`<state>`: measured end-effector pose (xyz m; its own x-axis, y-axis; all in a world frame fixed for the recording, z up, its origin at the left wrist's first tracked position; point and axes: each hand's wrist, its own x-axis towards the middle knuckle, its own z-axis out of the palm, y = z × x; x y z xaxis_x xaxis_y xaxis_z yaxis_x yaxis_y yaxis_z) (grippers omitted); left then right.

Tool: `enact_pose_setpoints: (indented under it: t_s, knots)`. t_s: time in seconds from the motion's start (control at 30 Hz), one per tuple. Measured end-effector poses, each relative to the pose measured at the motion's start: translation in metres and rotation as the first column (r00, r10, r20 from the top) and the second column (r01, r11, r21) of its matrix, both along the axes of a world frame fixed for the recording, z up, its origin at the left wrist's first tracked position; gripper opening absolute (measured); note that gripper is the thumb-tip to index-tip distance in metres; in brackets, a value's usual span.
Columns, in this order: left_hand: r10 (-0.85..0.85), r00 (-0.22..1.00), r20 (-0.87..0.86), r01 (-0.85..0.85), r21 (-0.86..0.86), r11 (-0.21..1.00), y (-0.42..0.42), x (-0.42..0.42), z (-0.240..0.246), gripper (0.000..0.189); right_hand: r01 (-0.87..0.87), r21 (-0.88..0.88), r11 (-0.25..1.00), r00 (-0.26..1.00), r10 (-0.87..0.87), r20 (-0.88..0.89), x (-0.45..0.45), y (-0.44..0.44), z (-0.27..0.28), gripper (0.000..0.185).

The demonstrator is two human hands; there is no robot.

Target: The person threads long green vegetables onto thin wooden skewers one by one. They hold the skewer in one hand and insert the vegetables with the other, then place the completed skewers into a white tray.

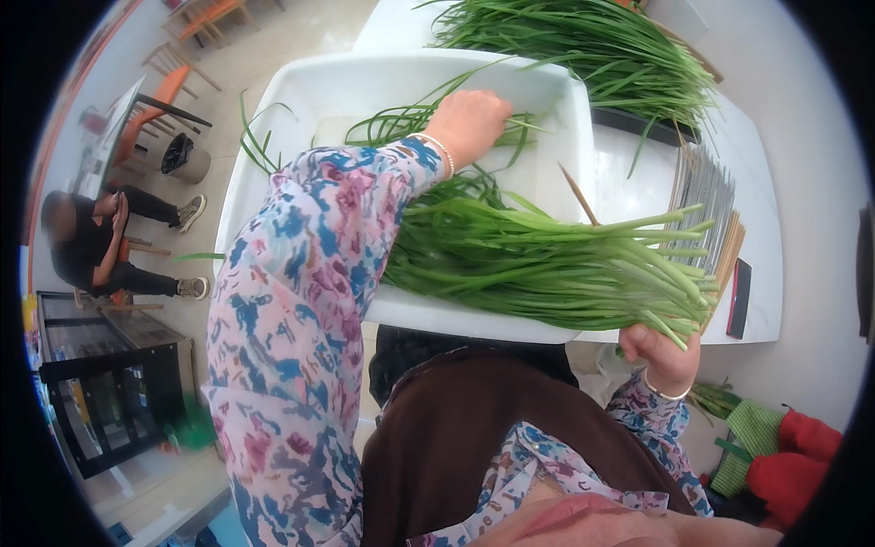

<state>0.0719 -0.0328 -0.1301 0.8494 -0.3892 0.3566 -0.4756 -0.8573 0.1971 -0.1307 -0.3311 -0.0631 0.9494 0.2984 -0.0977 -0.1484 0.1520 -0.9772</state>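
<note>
A white plastic tub (287, 75) lies in front of me with long green garlic chives in it. My left hand (473, 126) is inside the tub near its far side, its fingers closed on a few chives, with a thin pale stem sticking out to the right. My right hand (662, 352), at the tub's near right corner, grips the lower edge of a large bunch of garlic chives (519, 263) by its pale stem ends. That bunch lies across the tub and over its right rim. A brown pointed stick (578, 194) juts up behind the bunch.
More chives (601, 55) lie on a black tray (636, 123) at the back of the white table (759, 205). Metal skewers (704, 179), wooden skewers (726, 256) and a dark, red-edged flat object (738, 298) lie at right. A seated person (92, 239) and a bin (186, 161) are at left.
</note>
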Motion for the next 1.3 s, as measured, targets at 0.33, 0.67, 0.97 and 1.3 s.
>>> enact_pose_setpoints:
  t_s: [0.33,0.67,0.97,1.3]
  knots:
    - [0.002,0.998,0.063,-0.008,0.095,0.995,0.002,0.002,-0.011,0.013,0.005,0.036,0.999,1.0,-0.005,0.011,-0.002,0.007,0.004,0.037]
    - [-0.288,0.867,-0.406,-0.141,-0.755,0.64,0.024,-0.024,0.052,0.02,-0.024,-0.027,0.999,0.999,0.025,0.023,0.001,0.01,0.013,0.019]
    - [-0.406,0.874,-0.267,-0.094,-0.913,0.397,0.049,-0.064,0.121,0.028,-0.111,-0.011,0.994,0.993,0.112,0.033,0.015,0.013,0.01,0.015]
    - [-0.526,0.84,-0.132,-0.044,-0.983,0.178,0.025,-0.09,0.095,0.026,-0.033,-0.072,0.997,0.999,0.03,-0.036,0.018,0.025,0.02,0.019]
